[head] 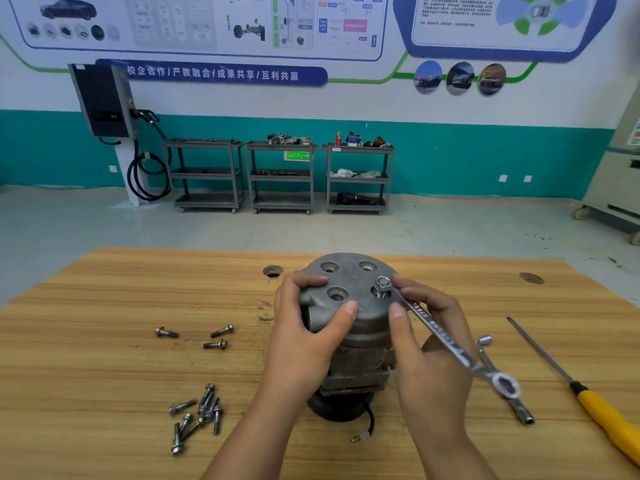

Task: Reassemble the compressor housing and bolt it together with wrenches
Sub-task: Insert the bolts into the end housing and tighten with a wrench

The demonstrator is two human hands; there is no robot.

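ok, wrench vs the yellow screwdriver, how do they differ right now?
The wrench is held by the right hand, ring end on a bolt in the housing; the screwdriver lies untouched on the table. The wrench is all bare metal; the screwdriver has a yellow handle. Both are long and slim.

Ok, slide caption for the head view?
Left hand steadies the compressor housing while the right hand sets a wrench on its top bolt.
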